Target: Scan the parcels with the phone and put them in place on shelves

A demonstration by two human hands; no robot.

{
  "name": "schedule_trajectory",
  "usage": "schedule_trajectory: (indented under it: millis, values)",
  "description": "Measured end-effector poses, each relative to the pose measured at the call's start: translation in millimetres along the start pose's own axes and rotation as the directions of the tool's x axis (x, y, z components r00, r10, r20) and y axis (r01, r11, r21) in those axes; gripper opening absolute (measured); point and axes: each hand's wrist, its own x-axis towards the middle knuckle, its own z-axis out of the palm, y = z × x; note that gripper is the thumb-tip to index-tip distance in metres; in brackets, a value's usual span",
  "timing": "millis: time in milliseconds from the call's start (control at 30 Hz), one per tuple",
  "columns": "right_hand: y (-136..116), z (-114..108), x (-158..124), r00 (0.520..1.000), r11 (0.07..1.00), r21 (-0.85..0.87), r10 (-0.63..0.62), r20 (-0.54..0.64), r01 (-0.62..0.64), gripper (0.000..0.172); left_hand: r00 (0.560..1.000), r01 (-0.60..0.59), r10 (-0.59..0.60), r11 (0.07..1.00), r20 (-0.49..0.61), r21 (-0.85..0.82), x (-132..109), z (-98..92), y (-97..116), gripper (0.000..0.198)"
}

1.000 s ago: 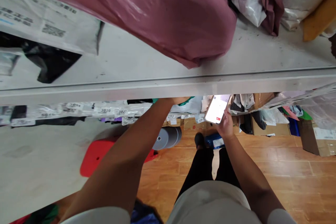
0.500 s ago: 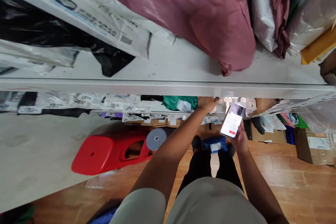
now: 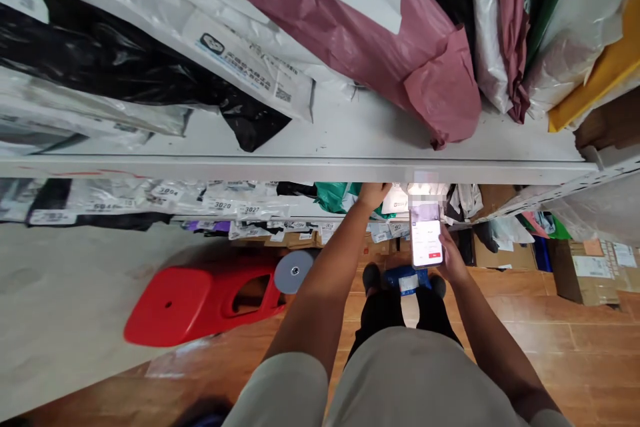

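My right hand (image 3: 453, 259) grips a smartphone (image 3: 426, 235) with a lit white screen, held upright below the shelf edge. My left hand (image 3: 373, 195) reaches under the white metal shelf (image 3: 300, 167) into the row of parcels on the shelf below, beside a green bag (image 3: 333, 197) and a white labelled parcel (image 3: 396, 200). Its fingers are tucked behind the shelf lip, so their pose is hidden. A blue parcel (image 3: 407, 278) lies on the floor between my feet.
The upper shelf carries a maroon bag (image 3: 400, 47) with a barcode label, black and white mailers and a yellow envelope (image 3: 600, 73). A red plastic stool (image 3: 200, 300) lies tipped on the wooden floor at left. Cardboard boxes (image 3: 585, 270) stand at right.
The view has tilted up, showing more of the upper shelf's parcels. My right hand has brought the phone left and upright. My left hand stays under the shelf lip, shifted slightly left.
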Motion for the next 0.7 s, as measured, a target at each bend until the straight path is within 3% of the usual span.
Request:
schedule_trajectory:
  millis: [167,267,700]
  values:
    - [4.0,36.7,17.7,0.992,0.999,-0.039,-0.001,0.125,0.006,0.045,1.000,-0.030,0.029,0.999,-0.009,-0.041,-1.1,-4.8,-10.9,0.023]
    - [2.1,50.3,22.9,0.991,0.998,-0.045,-0.030,0.129,0.036,0.047,0.999,-0.035,0.033,0.996,-0.025,-0.080,-0.8,-2.4,-11.7,0.020]
    - [-4.6,64.6,22.6,0.990,0.989,-0.112,-0.085,0.114,0.098,0.049,1.000,-0.023,0.020,0.975,-0.015,-0.220,-3.0,-4.0,-7.4,0.013]
